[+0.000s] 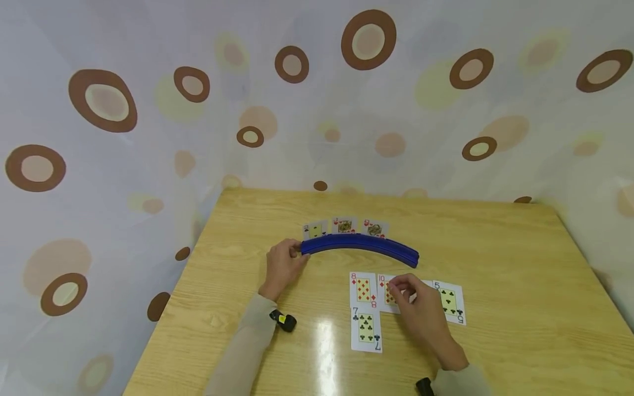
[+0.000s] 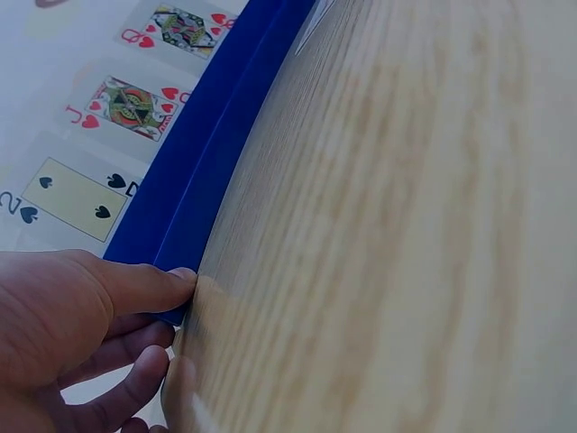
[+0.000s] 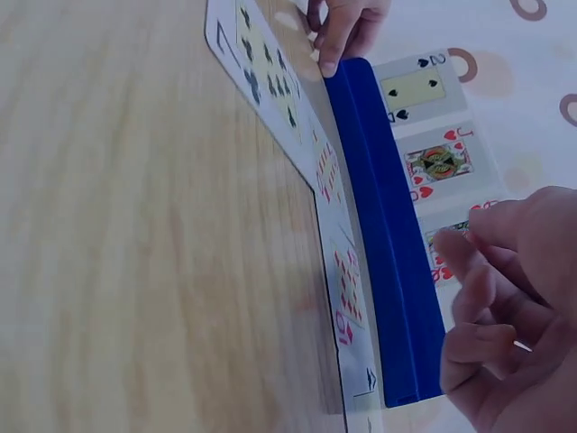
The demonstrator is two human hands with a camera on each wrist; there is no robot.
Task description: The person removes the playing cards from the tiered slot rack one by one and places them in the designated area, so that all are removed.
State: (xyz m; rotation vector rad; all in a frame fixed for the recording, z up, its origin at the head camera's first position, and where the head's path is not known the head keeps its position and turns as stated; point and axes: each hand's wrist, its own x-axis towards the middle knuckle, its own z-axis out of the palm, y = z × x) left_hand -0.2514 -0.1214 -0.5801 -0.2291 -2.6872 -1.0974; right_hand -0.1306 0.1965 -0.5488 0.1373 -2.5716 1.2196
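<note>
My left hand (image 1: 284,265) pinches the left end of a curved blue card holder (image 1: 356,241), its thumb on the front edge. Three playing cards stand upright in the holder: a two of spades (image 2: 77,200), a jack of hearts (image 2: 126,106) and a queen of hearts (image 2: 183,30). My right hand (image 1: 423,313) hovers over the cards on the table, fingers loosely bent, with nothing visible between them. It partly covers the ten of diamonds (image 1: 385,289) and the five of clubs (image 1: 449,303). Between those two, another card is mostly hidden.
An eight of diamonds (image 1: 363,290) lies face up left of the ten, with a seven of clubs (image 1: 366,330) below it. All rest on a wooden table (image 1: 238,220). A patterned curtain (image 1: 307,121) hangs behind the table and along its sides.
</note>
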